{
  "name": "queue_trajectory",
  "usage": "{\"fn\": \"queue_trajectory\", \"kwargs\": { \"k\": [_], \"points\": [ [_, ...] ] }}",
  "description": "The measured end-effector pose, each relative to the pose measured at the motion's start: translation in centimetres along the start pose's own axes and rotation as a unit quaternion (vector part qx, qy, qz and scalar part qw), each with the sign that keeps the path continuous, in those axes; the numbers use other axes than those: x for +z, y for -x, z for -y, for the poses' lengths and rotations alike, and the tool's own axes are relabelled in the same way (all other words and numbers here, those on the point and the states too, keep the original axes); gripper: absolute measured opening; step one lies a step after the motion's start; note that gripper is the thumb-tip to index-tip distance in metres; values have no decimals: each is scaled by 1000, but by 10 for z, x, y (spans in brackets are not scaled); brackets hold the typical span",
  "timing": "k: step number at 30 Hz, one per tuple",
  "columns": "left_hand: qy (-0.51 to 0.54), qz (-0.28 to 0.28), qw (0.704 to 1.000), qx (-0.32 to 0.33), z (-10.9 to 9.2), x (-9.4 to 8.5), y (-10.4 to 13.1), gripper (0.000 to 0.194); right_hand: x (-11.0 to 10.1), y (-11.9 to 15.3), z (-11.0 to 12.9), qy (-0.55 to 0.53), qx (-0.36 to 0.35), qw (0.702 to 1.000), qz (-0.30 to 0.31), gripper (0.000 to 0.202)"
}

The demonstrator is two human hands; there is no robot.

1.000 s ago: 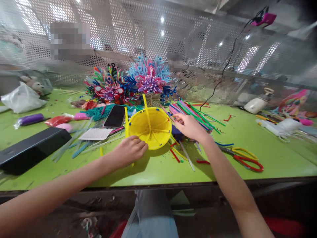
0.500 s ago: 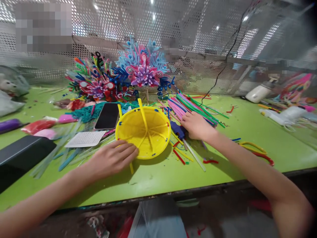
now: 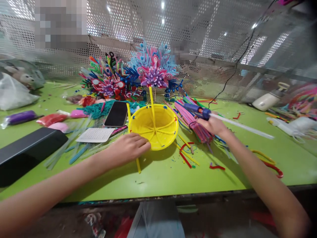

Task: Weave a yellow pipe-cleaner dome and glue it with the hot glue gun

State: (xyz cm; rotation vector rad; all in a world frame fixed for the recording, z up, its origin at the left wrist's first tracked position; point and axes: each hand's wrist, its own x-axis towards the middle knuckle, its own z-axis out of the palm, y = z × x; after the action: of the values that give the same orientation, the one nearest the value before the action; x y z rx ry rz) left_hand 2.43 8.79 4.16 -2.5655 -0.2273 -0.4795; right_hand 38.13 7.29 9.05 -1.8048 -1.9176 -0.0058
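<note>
Blue glue gun (image 3: 195,110): has risen from beside the yellow bowl since the earlier frame; now above the pink bundle of fuzzy stems (image 3: 195,128), clear glue stick (image 3: 244,125) jutting from its rear.
Right hand (image 3: 213,126): clamped on the blue glue gun.
Left hand (image 3: 131,147): fingers together at the near-left rim of the yellow bowl; cannot tell whether they pinch it.
Yellow bowl (image 3: 142,121): on the green table (image 3: 119,188), opening tilted toward the camera, between the 2 hands.
Phone (image 3: 116,114): left of the bowl, beyond the white card (image 3: 95,135).
Flower pieces: 2, purple-centred (image 3: 155,77) and multicoloured (image 3: 107,86), behind the bowl.
</note>
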Motion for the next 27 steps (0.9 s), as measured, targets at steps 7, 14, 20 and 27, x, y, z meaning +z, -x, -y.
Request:
{"fn": "queue_trajectory", "kwargs": {
  "k": [7,14,20,27],
  "points": [
    [-9,70,997,9,-20,4,-18,13,-17,32,51,-59,-78,995,4,18],
    [-47,181,982,-16,-53,-3,-39,23,5,29,82,68,-49,994,69,17],
    [-62,182,981,-37,-65,-6,-44,30,17,32,98,161,-63,984,35,16],
    [-36,151,987,-49,-68,2,-38,30,22,43,122,223,-98,970,28,14]
  ]
}}
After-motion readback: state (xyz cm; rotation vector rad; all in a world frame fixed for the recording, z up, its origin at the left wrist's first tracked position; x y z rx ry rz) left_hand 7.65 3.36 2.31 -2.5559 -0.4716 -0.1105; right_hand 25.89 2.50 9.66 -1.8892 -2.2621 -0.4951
